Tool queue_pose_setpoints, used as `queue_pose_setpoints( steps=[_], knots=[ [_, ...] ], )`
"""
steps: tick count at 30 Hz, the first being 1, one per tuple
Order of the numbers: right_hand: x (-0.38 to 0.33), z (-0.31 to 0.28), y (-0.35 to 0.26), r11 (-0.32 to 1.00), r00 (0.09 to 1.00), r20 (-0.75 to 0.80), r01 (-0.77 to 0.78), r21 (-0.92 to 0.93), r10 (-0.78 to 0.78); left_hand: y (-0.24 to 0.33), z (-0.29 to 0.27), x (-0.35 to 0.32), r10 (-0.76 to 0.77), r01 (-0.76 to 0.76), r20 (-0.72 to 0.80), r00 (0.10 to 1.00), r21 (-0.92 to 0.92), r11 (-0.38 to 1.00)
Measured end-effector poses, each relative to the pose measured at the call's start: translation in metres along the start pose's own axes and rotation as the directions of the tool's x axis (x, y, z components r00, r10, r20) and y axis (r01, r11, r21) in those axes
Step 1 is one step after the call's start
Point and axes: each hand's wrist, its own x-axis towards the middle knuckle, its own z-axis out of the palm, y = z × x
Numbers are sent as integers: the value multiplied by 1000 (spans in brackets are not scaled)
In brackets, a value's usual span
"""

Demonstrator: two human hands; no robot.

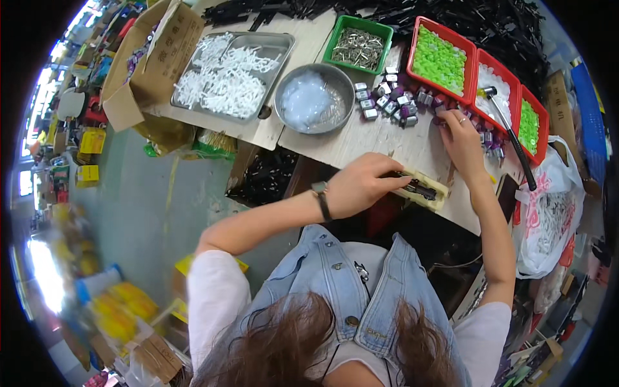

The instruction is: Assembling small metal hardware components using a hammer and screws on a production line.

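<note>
My left hand reaches in from the left, its thumb and fingers closed on the left end of a cream-coloured block fixture at the table's front edge. A slim black plastic piece lies in the fixture's slot, partly covered by my fingers. My right hand is beyond the fixture, its bent fingers apart at the edge of a pile of small silver-and-purple parts. I see nothing held in it. The pile continues to the right, partly behind that hand.
A grey metal bowl, a metal tray of white pieces and a green basket of metal pins stand left and behind. Red bins hold green and white pieces; a black-handled hammer lies across them. Black strips heap up at the back.
</note>
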Motion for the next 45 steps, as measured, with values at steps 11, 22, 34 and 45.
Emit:
queue_pose_setpoints(
  steps=[11, 22, 34, 45],
  knots=[
    [-20, 7, -6, 998, 998, 22, 55, -35, -55, 4, 45, -8, 83, -73, -8, 996, 398, 914],
    [-30, 13, 7, 988, 990, -12, 143, -54, -144, 12, 34, -12, 23, -103, 191, 981, 423, 900],
    [-42, -1, 6, 995, 974, -210, -64, 81, 80, -140, -86, 130, -316, 318, -112, 942, 601, 733],
    [-51, 2, 9, 970, 977, -149, -121, 211, 154, -165, -87, 184, -529, 171, 297, 795, 727, 665]
  ],
)
